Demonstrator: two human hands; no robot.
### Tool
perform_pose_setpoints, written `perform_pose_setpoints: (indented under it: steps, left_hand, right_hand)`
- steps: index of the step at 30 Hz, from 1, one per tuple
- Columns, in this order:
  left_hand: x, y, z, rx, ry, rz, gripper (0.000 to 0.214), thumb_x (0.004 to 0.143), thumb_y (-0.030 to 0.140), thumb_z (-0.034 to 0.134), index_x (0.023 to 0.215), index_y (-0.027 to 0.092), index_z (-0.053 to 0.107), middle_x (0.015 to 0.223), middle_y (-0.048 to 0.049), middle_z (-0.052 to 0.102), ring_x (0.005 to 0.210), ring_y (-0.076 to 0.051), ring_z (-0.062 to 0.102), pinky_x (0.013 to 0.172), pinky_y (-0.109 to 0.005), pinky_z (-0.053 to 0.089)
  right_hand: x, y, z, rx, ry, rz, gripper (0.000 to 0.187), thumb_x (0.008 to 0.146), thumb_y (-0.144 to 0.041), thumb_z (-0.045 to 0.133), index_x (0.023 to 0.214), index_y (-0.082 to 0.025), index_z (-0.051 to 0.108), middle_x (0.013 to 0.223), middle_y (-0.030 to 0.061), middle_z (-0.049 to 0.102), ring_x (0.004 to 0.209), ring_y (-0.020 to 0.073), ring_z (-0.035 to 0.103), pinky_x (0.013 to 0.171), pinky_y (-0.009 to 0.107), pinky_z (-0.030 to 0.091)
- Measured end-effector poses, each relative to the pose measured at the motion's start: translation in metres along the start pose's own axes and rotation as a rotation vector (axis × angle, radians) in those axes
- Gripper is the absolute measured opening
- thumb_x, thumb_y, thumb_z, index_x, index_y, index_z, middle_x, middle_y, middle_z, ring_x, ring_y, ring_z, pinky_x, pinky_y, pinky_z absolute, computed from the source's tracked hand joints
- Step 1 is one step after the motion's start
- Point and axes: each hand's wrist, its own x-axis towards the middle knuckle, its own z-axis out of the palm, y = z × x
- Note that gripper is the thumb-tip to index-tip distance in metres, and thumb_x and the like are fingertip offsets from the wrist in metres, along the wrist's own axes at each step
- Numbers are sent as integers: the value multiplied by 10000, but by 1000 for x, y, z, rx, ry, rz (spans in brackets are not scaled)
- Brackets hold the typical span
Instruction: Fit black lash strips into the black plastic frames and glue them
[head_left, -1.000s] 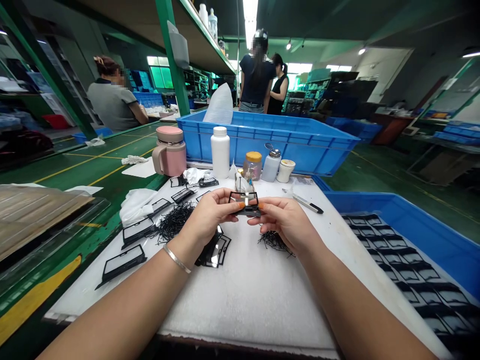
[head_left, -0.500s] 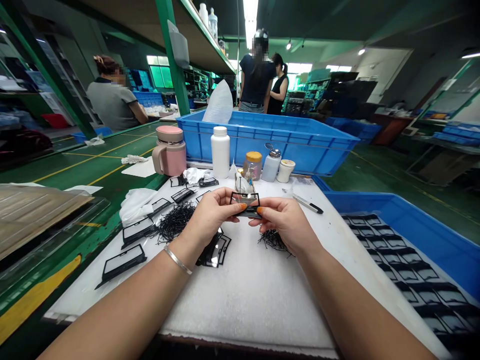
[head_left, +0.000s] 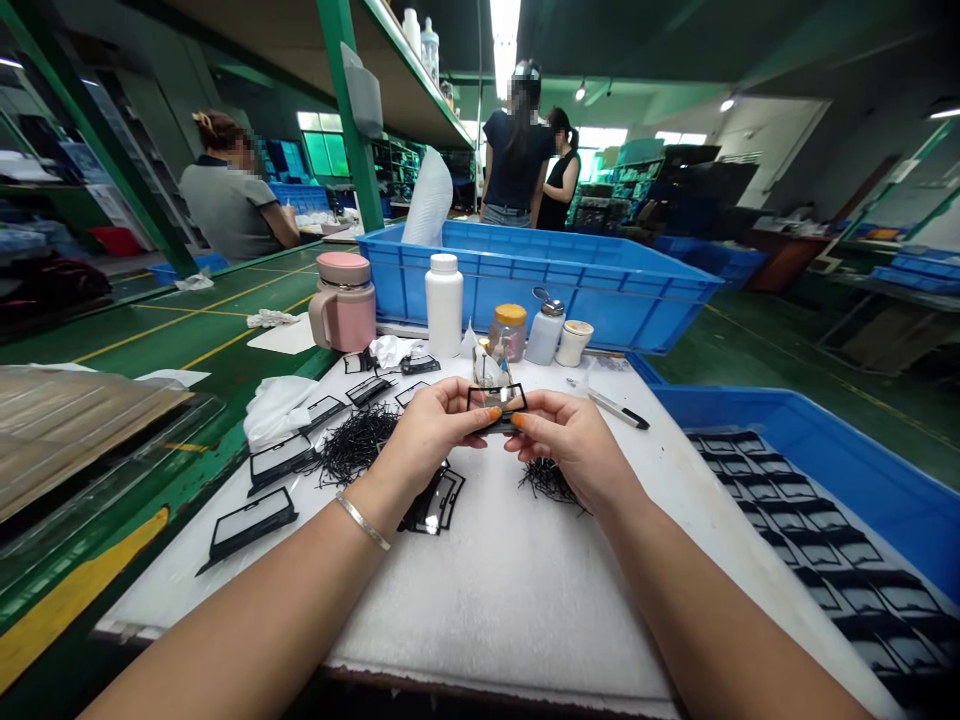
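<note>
- held frame [head_left: 498, 399]: blk plastic, clear glossy pane w/ bright reflections
- bracelet [head_left: 363, 520]: silvery metal, smooth n shiny
- mug [head_left: 351, 312]: smooth pink body, soft sheen, metal band up top
- tall bottle [head_left: 445, 308]: wht plastic, smooth, semi-gloss
- small bottle [head_left: 545, 336]: cloudy plastic, shiny metal top
- crate [head_left: 540, 272]: blue plastic, slight sheen tbh
- worktop [head_left: 540, 590]: wht, smooth-ish, faintly mottled, mostly matt

No legible text or labels

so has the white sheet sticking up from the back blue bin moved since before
Yes, the white sheet has tipped left, its top now nearer the green post.
</note>
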Motion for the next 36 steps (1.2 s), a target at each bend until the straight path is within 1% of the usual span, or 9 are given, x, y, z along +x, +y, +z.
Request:
perform_pose_setpoints:
  steps: [3,5,10,14,25,30,33,36]
  left_hand:
    - [-1,-1,3,16,-10,26,246,735,285,741,856,150,574,776,-4,607,680,-116,597,600,-229,535]
    - [-2,-2,5,38,-15,49,244,745,291,733,856,148,570,762,1,591,682,-117,594,604,-235,540]
    - [-2,-1,10,66,2,73,265,729,286,742,854,134,565,785,-25,610,693,-142,616,579,-237,528]
    - [-2,-1,12,66,-7,79,276,718,282,749,856,124,571,799,-41,625,689,-146,623,564,-231,519]
    - [-2,-4,11,38,-30,105,235,728,240,741,823,125,559,743,-6,603,653,-117,615,552,-208,521]
    - [-3,-2,14,25,-25,98,245,718,232,747,809,128,544,710,8,580,628,-113,605,542,-210,524]
    - [-3,-2,14,29,-20,91,243,723,241,745,817,128,551,729,3,581,636,-114,606,541,-207,522]
    - [-3,-2,11,33,-22,73,248,734,263,741,838,127,561,758,-11,596,663,-121,614,557,-212,529]
  right_hand:
    - [0,1,2,-66,-11,-8,256,729,-285,694,943,-154,643,658,9,651,609,157,667,536,220,509]
    - [-1,2,3,-114,-3,-17,237,733,-267,678,936,-157,626,627,-6,629,570,150,648,528,226,502]
    - [0,5,4,-170,23,-59,148,734,-224,633,865,-165,600,636,-12,620,514,124,601,496,216,457]
    - [-1,7,4,-182,28,-64,129,731,-205,616,853,-168,592,632,-19,605,514,124,593,496,221,454]
    - [0,7,6,-221,65,-120,127,691,-154,602,817,-166,589,696,-22,602,510,104,546,454,213,452]
    - [-2,6,6,-277,97,-145,111,698,-154,594,806,-173,587,642,-34,583,498,95,502,433,199,431]
    - [-2,5,5,-245,78,-114,112,700,-159,603,810,-167,587,626,-35,584,483,88,504,441,193,420]
    - [-1,4,3,-146,12,-66,111,715,-180,619,820,-162,590,626,-28,598,493,89,536,470,191,431]
